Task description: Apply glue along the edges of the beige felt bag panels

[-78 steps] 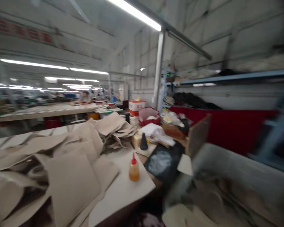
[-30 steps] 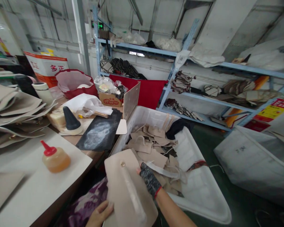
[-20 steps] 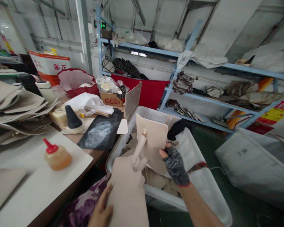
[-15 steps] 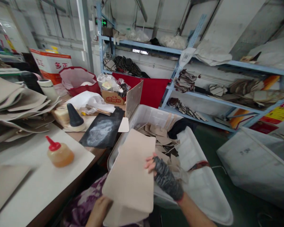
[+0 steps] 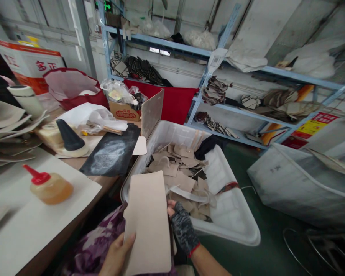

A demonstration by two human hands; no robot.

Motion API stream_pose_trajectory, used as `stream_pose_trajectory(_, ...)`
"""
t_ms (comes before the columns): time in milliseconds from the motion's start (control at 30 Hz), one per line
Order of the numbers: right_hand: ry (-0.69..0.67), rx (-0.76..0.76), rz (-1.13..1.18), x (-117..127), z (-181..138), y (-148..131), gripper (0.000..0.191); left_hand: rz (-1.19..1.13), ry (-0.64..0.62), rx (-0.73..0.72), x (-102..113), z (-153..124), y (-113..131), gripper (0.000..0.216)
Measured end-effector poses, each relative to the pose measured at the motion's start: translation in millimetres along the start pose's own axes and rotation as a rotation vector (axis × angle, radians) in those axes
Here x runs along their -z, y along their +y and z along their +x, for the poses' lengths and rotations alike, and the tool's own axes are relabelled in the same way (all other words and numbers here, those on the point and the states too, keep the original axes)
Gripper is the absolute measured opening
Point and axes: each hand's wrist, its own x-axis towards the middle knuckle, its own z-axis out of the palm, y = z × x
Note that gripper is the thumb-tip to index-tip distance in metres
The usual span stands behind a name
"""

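Note:
A flat beige panel (image 5: 149, 218) with rounded corners stands tilted in front of me, over my lap. My left hand (image 5: 119, 251) grips its lower left edge, with the thumb on the near face. My right hand (image 5: 182, 226), in a dark grey fingerless glove, has its bent fingers at the panel's right edge; some fingertips are hidden behind it. Part of a second beige piece shows behind the lower right edge. Beyond the panel is a white plastic bin (image 5: 235, 207) holding many loose beige scraps (image 5: 184, 180).
On the table at left are a red-capped bottle of amber liquid (image 5: 51, 188), a black cone-shaped tool (image 5: 70, 138), a dark sheet (image 5: 112, 153) and stacked beige pieces (image 5: 5, 134). A second white bin (image 5: 299, 188) stands at right. Blue shelves (image 5: 172, 44) line the back.
The panel has turned more upright and shifted left. My right hand has gone from lying on its face to its right edge. My left thumb now shows on the front. The view has swung right.

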Motion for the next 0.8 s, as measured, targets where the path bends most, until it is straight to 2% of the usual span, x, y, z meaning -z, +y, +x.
stream_pose_trajectory(100, -0.021, 0.026, -0.046, -4, -5, -14, 0.028, 0.0, 0.026, -0.009, 1, 2, -4, 0.063)
stream_pose_trajectory(233, -0.047, 0.034, -0.065, -5, -10, -25, 0.03, -0.011, 0.026, 0.005, 1, 5, -8, 0.066)
stream_pose_trajectory(333, -0.071, 0.053, -0.103, -4, -13, -26, 0.036, -0.006, 0.04, 0.0, 0, 5, -9, 0.065)
stream_pose_trajectory(500, -0.066, 0.179, -0.189, -1, -17, -23, 0.044, -0.002, 0.042, -0.01, -1, 4, -9, 0.059)
stream_pose_trajectory(800, -0.09, 0.261, -0.231, -5, -25, -28, 0.029, 0.007, 0.048, -0.031, 3, 7, -12, 0.053)
